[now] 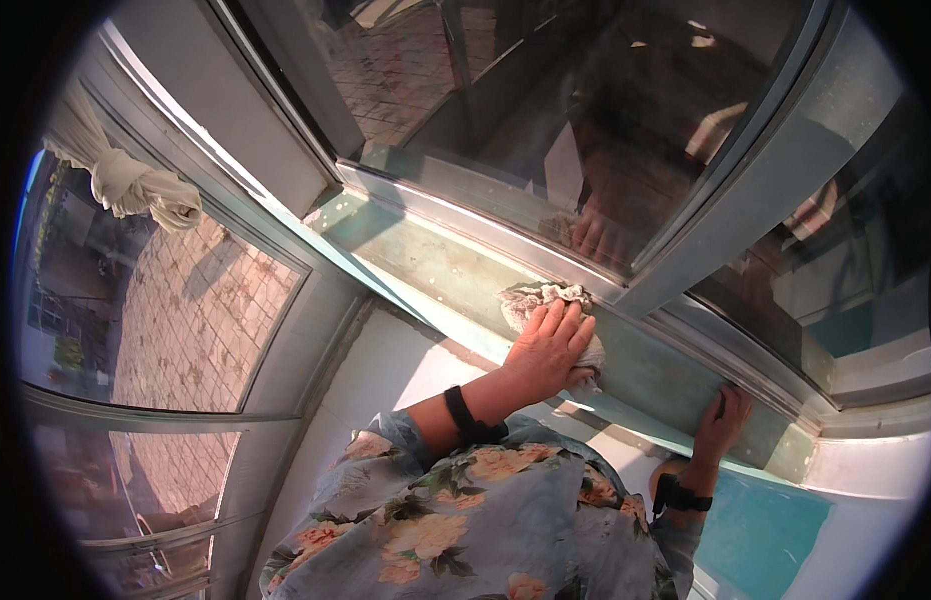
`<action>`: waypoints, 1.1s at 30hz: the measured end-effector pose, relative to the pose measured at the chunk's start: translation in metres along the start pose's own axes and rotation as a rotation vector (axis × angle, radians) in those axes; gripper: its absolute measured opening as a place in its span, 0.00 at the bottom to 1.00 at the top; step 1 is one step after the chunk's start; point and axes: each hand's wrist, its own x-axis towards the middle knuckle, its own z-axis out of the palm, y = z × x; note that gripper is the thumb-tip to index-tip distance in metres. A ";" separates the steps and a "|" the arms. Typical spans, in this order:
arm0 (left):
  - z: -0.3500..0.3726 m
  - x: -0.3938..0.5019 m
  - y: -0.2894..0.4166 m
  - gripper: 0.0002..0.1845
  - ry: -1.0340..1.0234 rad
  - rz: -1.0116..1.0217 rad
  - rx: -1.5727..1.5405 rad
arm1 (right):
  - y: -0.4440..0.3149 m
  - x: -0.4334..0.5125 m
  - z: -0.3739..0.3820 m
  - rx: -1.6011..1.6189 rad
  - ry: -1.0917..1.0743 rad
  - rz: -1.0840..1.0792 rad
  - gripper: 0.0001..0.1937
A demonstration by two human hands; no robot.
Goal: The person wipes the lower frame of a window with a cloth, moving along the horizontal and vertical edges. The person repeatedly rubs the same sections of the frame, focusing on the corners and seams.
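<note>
My left hand (552, 349) presses a crumpled, pale, stained cloth (522, 302) onto a greenish window sill (435, 255), close to the lower frame of a window. Part of the cloth bulges out beside and below the fingers. Further right on the same sill rests my right hand (726, 416), near the window frame, with its fingers partly bent; a small dark spot or gap shows by them, and I cannot tell what it is. Both wrists wear black bands.
Dark window glass (510, 112) rises behind the sill and reflects a hand. At the left, a knotted cream curtain (143, 187) hangs before another window with brick paving outside. A turquoise panel (765, 525) lies at the lower right. A wide frame post (765, 172) divides the panes.
</note>
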 end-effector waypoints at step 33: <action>-0.077 -0.084 -0.383 0.27 0.261 -0.649 0.250 | 0.021 -0.006 0.013 0.008 0.111 -0.004 0.04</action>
